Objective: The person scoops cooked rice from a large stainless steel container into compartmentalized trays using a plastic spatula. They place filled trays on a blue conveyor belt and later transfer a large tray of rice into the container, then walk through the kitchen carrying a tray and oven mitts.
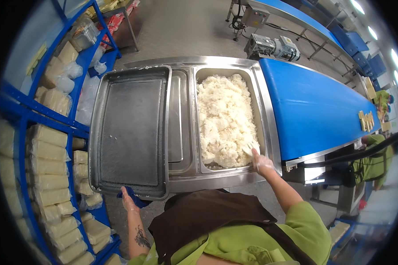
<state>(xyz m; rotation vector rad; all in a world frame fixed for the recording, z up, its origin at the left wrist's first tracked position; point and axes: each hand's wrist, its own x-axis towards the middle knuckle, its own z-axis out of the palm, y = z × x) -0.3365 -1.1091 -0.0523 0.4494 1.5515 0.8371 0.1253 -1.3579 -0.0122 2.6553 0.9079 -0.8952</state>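
My right hand [262, 164], in a clear glove, grips a white utensil [251, 147] at the near right corner of a deep steel pan [262, 132]. The utensil's head rests in a heap of white crumbly food [224, 119] resembling cooked rice, so its full shape is hidden. At the near left edge of a large dark baking tray [134, 132], my gloved left hand [128, 201] holds a dark blue cloth [136, 198] against the rim. Only a few white crumbs lie in the tray. It partly covers a steel lid or shallow pan [177, 119] on the steel counter [212, 180].
A blue conveyor belt [311, 109] adjoins the counter on the right, carrying several food pieces [365, 121] far along. Co-workers in green [371, 159] stand beside it. Blue shelving [49, 116] with wrapped pale blocks [51, 165] lines the left. A motor [272, 46] sits beyond the belt.
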